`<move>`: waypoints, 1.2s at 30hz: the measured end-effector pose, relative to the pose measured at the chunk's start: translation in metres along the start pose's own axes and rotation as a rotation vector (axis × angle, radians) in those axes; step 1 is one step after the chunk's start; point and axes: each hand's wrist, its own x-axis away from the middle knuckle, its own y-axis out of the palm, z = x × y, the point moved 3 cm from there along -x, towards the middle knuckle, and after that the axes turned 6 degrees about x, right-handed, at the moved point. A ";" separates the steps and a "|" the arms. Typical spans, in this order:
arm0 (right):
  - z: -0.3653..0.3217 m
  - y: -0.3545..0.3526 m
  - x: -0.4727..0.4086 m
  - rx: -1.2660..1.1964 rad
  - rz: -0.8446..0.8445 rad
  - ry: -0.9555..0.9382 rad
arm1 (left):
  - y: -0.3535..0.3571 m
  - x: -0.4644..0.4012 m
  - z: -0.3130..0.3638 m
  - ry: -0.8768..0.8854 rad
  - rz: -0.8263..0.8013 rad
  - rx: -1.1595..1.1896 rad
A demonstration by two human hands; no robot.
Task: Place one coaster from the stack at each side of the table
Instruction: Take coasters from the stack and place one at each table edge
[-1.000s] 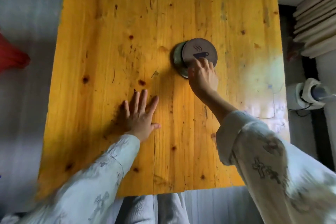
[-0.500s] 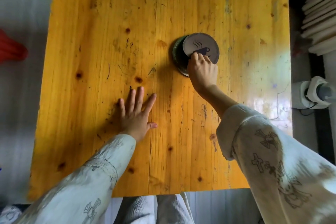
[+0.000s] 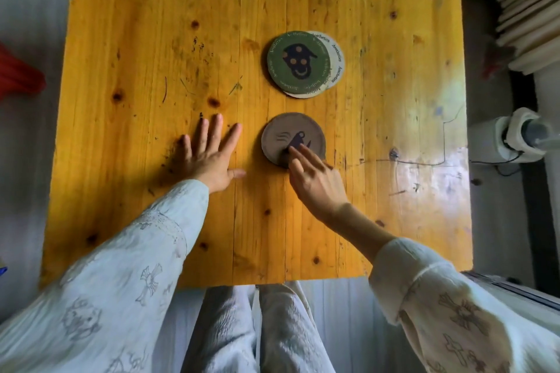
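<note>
A brown round coaster with a dark cup drawing lies flat on the yellow wooden table, toward my side. My right hand rests its fingertips on the coaster's near edge, fingers spread, not wrapped around it. Farther out sits the coaster stack: a green coaster with a dark face design on top, and a white lettered one poking out to the right beneath it. My left hand lies flat on the wood, fingers apart, just left of the brown coaster.
The table's near edge runs above my lap. A red object lies on the floor at left. Stacked pale slats and a white device with a cable stand at right.
The brown coaster has slid off the stack toward me under my right fingertips, uncovering the green one. My left hand has stayed flat in place.
</note>
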 end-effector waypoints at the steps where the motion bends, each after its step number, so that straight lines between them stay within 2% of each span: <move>1: -0.005 0.003 0.009 0.005 -0.014 -0.020 | 0.001 0.001 0.001 -0.004 0.012 0.015; 3: -0.014 0.008 0.026 0.009 -0.035 -0.048 | 0.002 0.005 0.003 -0.004 0.057 0.044; 7: -0.031 0.009 0.051 0.026 -0.021 -0.048 | 0.014 0.029 0.010 0.049 0.278 0.167; 9: -0.040 0.011 0.061 0.031 0.016 -0.074 | 0.027 0.046 0.016 0.067 0.340 0.225; 13: -0.049 0.018 0.081 -0.007 0.061 -0.115 | 0.056 0.076 0.025 0.091 0.301 0.261; 17: -0.056 0.025 0.097 -0.021 -0.021 -0.103 | 0.073 0.100 0.034 0.100 0.294 0.325; 19: -0.051 0.027 0.094 -0.111 -0.052 -0.092 | 0.073 0.109 0.037 0.079 0.330 0.390; 22: -0.032 0.023 0.073 -0.268 -0.037 -0.023 | 0.069 0.121 0.041 -0.003 0.404 0.572; 25: -0.006 0.016 0.043 -0.225 0.023 0.045 | 0.073 0.132 0.047 -0.155 0.366 0.803; 28: 0.006 0.015 0.023 -0.250 -0.059 0.072 | 0.082 0.140 0.058 -0.331 0.225 1.142; 32: 0.002 0.018 0.023 -0.277 -0.156 0.090 | 0.084 0.142 0.068 -0.478 0.236 1.475; 36: 0.000 0.021 0.040 -0.429 -0.171 0.293 | 0.080 0.138 0.064 -0.531 0.251 1.530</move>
